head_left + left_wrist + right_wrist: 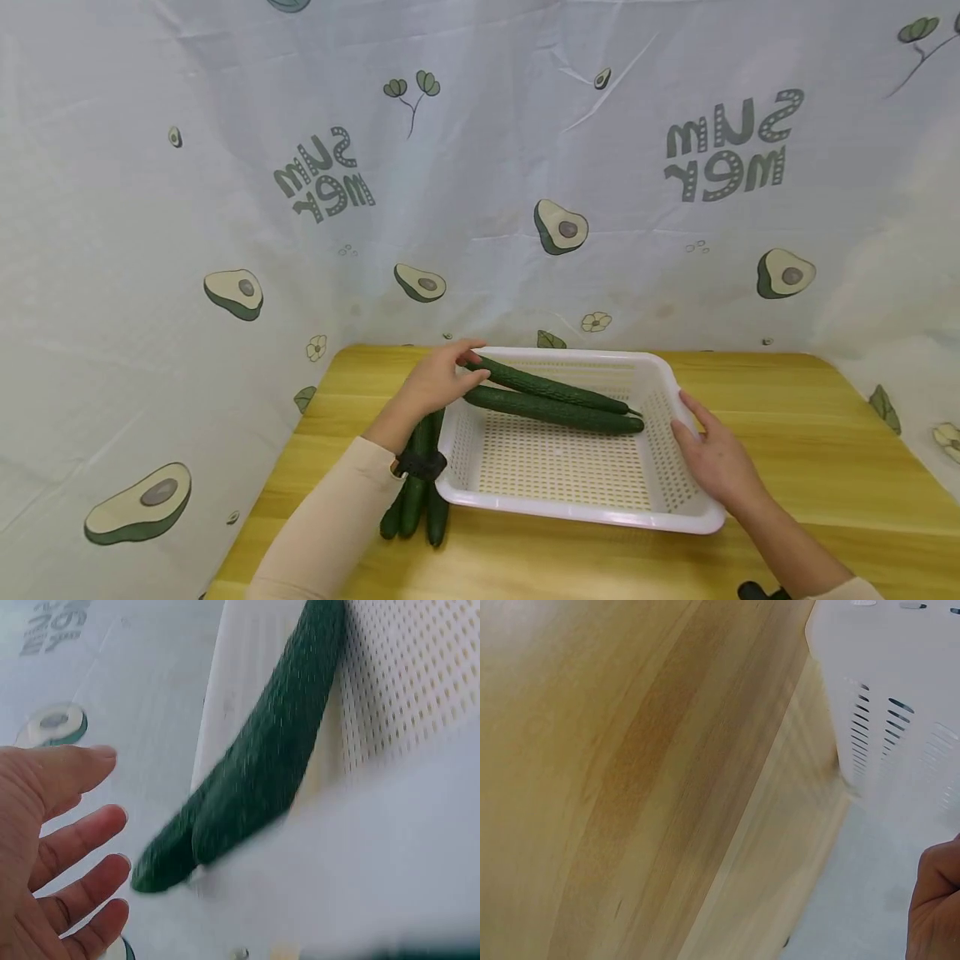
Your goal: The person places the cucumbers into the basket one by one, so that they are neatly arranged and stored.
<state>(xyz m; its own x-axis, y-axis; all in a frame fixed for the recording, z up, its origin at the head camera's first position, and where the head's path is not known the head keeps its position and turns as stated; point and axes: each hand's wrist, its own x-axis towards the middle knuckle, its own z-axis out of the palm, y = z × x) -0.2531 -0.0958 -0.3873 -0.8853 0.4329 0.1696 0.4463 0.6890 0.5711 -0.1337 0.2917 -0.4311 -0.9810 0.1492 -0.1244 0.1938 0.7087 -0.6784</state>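
Observation:
Two long dark green cucumbers (557, 411) lie side by side in a white perforated plastic basket (577, 516), toward its back, their left ends at the left rim. My left hand (438, 379) is beside those ends. In the left wrist view its fingers (90, 889) are loosely extended, with a gap between them and the cucumbers. My right hand (722, 463) grips the basket's right rim, thumb on the inner side. Only part of that hand (939, 904) shows at the edge of the right wrist view.
Several more cucumbers (412, 500) lie on the wooden table (780, 408) left of the basket, partly under the left forearm. A pale curtain (480, 183) with avocado prints hangs behind and beside the table.

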